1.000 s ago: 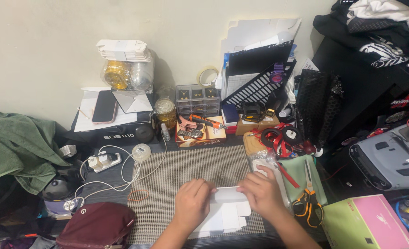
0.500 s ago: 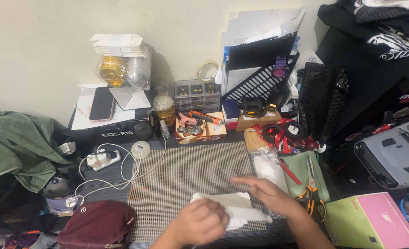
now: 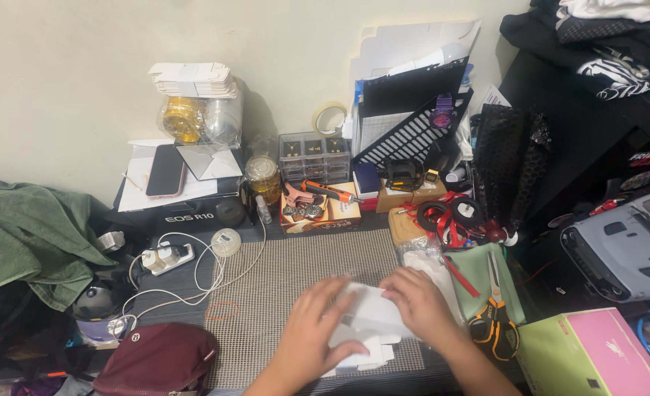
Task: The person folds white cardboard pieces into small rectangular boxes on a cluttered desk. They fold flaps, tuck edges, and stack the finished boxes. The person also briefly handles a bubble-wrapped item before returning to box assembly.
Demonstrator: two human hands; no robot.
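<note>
A flat white cardboard box blank (image 3: 371, 317) lies on the woven grey mat (image 3: 295, 271) near the front edge. My left hand (image 3: 317, 330) grips its left side with fingers spread over the top. My right hand (image 3: 421, 306) presses down on its right side. Part of the white card sticks out below my hands, and the fold between them is partly hidden.
Orange-handled scissors (image 3: 495, 317) lie on a green pouch at the right, next to a pink and green box (image 3: 592, 356). A maroon pouch (image 3: 156, 359), white cables with a power strip (image 3: 165, 257) and a green cloth (image 3: 24, 235) sit at the left. Clutter lines the wall.
My hands have come back together over the white card. The left hand opened from a fist and moved up; the right hand drew back left onto the card, which lies flatter.
</note>
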